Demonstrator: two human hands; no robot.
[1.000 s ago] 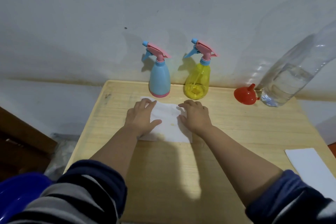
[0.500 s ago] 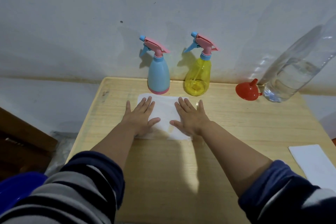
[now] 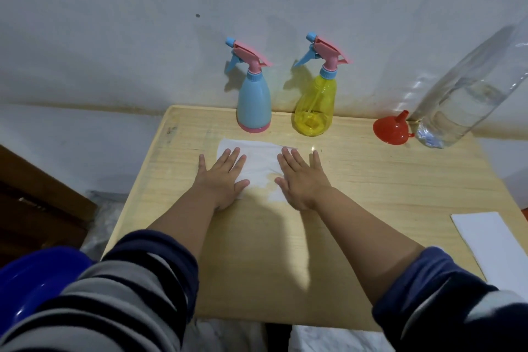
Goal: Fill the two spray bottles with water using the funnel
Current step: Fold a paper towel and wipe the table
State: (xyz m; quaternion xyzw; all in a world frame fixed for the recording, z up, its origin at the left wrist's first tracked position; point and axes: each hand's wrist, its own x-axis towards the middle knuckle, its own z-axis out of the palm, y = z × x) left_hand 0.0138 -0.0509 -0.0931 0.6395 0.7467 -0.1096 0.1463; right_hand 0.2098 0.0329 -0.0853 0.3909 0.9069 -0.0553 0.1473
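At the far left, around 8 o'clock, a blue basin peeks in below the wooden table. The person's left hand lies flat, palm down, fingers spread apart, its right half on a white paper towel near the table's middle. Behind it, at about 11 o'clock on the table, the blue spray bottle stands upright against the wall, pink trigger head on. The right hand also lies flat with fingers splayed, covering the towel's right edge and gripping nothing. At 12 o'clock the yellow spray bottle stands just beside the blue one, cap fitted. At 2 o'clock the red funnel rests mouth down, spout up, touching a clear water bottle partly filled. A white sheet lies at 4 o'clock.
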